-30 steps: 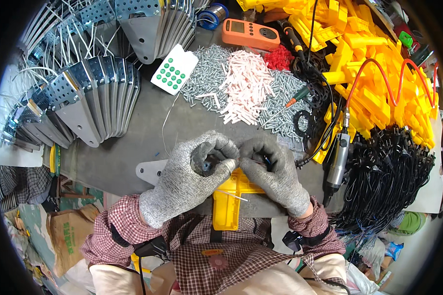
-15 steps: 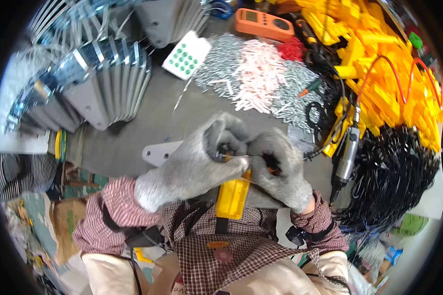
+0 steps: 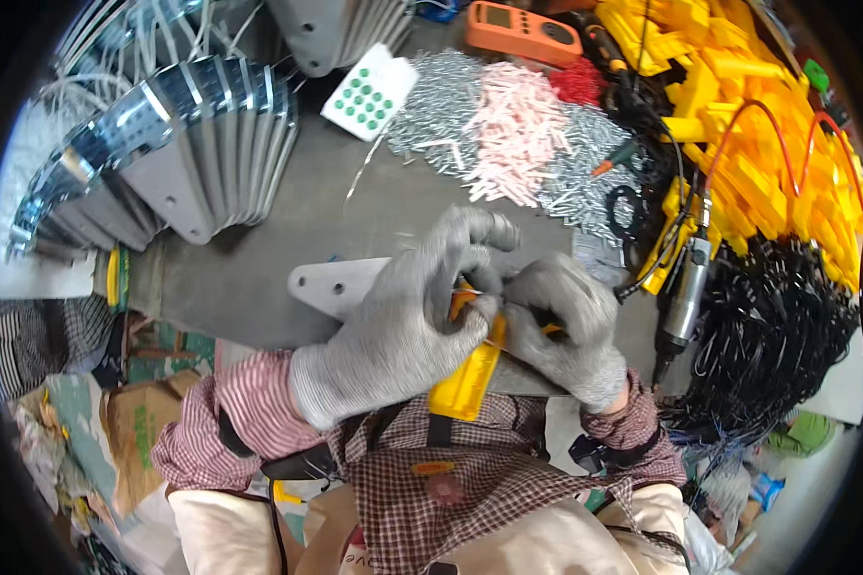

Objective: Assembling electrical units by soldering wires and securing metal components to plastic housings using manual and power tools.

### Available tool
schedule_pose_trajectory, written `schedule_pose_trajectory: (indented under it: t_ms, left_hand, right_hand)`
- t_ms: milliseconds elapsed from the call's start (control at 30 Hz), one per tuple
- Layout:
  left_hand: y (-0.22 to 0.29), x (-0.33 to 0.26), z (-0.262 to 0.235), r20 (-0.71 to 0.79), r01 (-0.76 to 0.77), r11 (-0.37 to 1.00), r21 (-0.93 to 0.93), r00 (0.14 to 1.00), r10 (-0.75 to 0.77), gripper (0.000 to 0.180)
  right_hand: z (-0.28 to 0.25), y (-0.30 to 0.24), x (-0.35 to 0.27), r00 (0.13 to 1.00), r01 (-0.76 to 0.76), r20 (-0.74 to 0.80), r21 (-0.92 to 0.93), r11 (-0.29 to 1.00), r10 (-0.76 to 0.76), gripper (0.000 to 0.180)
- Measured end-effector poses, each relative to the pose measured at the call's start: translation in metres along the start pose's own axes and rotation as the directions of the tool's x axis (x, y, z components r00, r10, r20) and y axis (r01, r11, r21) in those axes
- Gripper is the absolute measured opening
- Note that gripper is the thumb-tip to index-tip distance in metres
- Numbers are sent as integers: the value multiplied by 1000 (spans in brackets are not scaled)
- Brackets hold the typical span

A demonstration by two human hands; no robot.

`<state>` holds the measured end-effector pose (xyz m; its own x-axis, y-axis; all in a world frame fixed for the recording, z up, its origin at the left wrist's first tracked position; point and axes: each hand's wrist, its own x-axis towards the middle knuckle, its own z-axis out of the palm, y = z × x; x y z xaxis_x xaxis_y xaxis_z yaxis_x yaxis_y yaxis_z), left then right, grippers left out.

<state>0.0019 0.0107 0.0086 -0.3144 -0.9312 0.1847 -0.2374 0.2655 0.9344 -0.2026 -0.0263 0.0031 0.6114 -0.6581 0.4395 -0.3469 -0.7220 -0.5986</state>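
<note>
My left hand (image 3: 408,311), in a grey knit glove, pinches a yellow plastic part (image 3: 465,388) between thumb and bent fingers, while one finger stretches out above. The part hangs tilted in front of my apron, its upper end hidden by the glove. Close beside it on the right, my gloved right hand (image 3: 571,331) is curled with thumb and fingertips pressed together. A bit of orange-yellow shows inside that curl; what the fingertips grip is too small to make out. Left of my left hand, a grey metal plate with holes (image 3: 331,287) lies on the table, partly covered by the glove.
Piles of silver screws (image 3: 435,105), pink plugs (image 3: 513,134) and red pieces (image 3: 578,83) lie beyond my hands. Right are a power screwdriver (image 3: 683,302), black cables (image 3: 758,335) and yellow parts (image 3: 738,172). Stacked grey brackets (image 3: 177,187) stand left; an orange meter (image 3: 521,34) lies far back.
Both hands have shifted slightly right within the picture. The upper fingers of my left hand have lifted and straightened, and the yellow part is tilted more.
</note>
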Motion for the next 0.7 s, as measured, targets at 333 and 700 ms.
schedule_pose_trajectory:
  t_ms: [333,700]
  left_hand:
    - [8,10,13,-44,-129,904,407,986,160,47]
    - [-6,14,5,-15,32,984,174,999,-29,22]
  right_hand:
    - [-15,-21,-11,952,-283,92,-103,953,293,26]
    - [-9,2,-18,973,-184,117,-141,973,201,19]
